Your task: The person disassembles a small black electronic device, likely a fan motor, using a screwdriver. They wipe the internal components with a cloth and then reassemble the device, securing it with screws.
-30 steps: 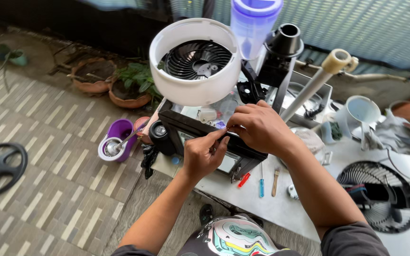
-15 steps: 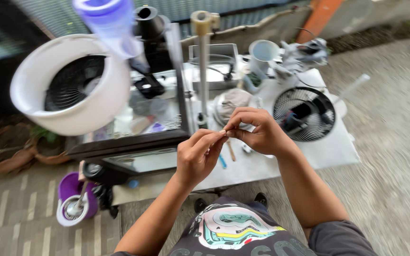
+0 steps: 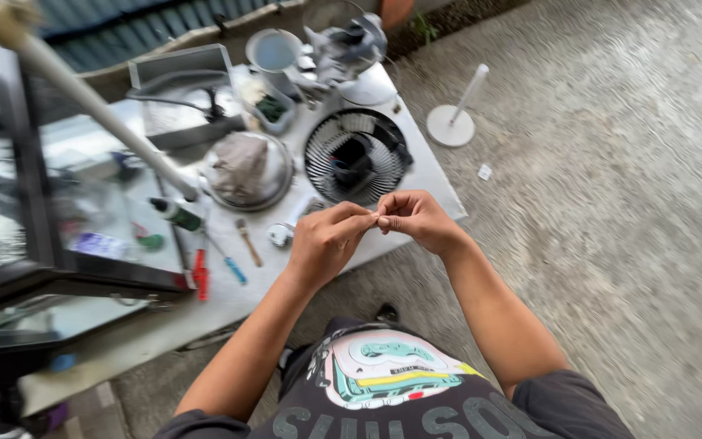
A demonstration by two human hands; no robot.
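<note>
A white table is laid out with a dismantled black fan grille, and a metal bowl sits left of that grille. Just in front of the grille, something tiny (too small to identify) is pinched between the fingertips of the left hand and right hand, so the fan is judged still unassembled.

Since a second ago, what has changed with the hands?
Both hands have lifted off the black frame and come together in front of the table: left hand and right hand meet fingertip to fingertip; what they pinch is hidden. The tools stay on the table.
</note>
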